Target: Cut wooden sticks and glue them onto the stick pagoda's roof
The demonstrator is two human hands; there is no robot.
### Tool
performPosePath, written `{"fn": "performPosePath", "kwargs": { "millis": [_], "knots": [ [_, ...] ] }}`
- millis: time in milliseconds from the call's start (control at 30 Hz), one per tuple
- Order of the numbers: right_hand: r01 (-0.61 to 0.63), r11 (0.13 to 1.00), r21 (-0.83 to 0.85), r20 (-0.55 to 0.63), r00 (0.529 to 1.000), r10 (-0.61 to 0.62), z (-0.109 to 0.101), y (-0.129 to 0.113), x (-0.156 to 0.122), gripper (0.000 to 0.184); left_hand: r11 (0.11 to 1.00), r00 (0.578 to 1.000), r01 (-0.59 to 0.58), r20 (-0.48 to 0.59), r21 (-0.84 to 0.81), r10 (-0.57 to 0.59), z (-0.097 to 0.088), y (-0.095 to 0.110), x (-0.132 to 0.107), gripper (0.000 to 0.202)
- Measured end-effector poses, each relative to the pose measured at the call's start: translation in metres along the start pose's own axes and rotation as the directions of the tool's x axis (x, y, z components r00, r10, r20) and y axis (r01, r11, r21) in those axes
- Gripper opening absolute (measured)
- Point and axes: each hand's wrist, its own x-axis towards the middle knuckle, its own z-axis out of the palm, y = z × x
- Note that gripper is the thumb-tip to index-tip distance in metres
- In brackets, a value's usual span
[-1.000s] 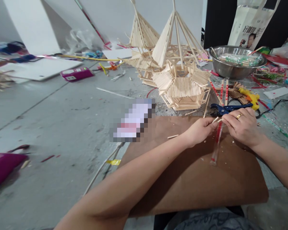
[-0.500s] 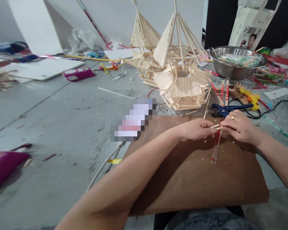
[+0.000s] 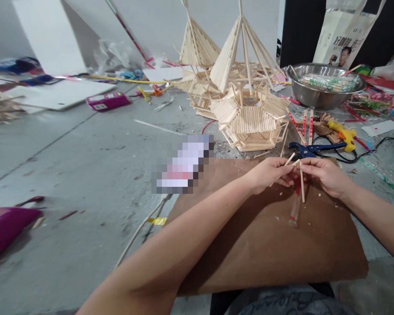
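Note:
Over the brown sheet [image 3: 256, 258], my left hand [image 3: 271, 175] pinches thin pale wooden chopsticks [image 3: 290, 158], whose tips stick out past the fingers. Close beside it, my right hand [image 3: 326, 176] grips another chopstick [image 3: 302, 186] between thumb and fingers, its lower end hanging toward the sheet. A clear wrapper with red print [image 3: 294, 210] lies beneath both hands, partly covered by them. Blue-handled cutters [image 3: 304, 150] rest just beyond my fingers. Behind them stands a pavilion-like model built of wooden sticks [image 3: 249, 120].
A metal bowl [image 3: 326, 98] of wrapped chopsticks stands at the back right. Near it lie a yellow glue gun [image 3: 346, 135] and red-printed chopstick packets [image 3: 304, 127]. A blurred-out phone [image 3: 185, 164] with a cable lies left of the sheet. Purple boxes [image 3: 108, 101] sit on the floor.
My right hand has turned and lowered, and its chopstick now points down toward me. The chopstick in my left hand has tilted upward. Surrounding things stay where they were.

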Motion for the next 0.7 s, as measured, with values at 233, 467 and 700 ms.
{"fn": "performPosePath", "kwargs": {
  "millis": [233, 467, 700],
  "knots": [
    [-0.145, 0.985, 0.09, 0.023, 0.989, 0.144, -0.001, -0.003, -0.002, 0.02, 0.999, 0.998, 0.047, -0.029, -0.024, -0.048, 0.009, -0.003, -0.001, 0.027],
    [-0.158, 0.978, 0.134, 0.028, 0.987, 0.156, -0.001, 0.0, 0.0, 0.015, 0.996, 0.995, 0.089, -0.039, -0.014, -0.09, 0.012, -0.002, -0.001, 0.028],
    [-0.105, 0.984, 0.143, 0.021, 0.994, 0.103, -0.001, 0.0, 0.0, 0.013, 0.997, 0.997, 0.069, -0.015, -0.029, -0.069, 0.011, -0.002, -0.001, 0.029]
  ]
}}
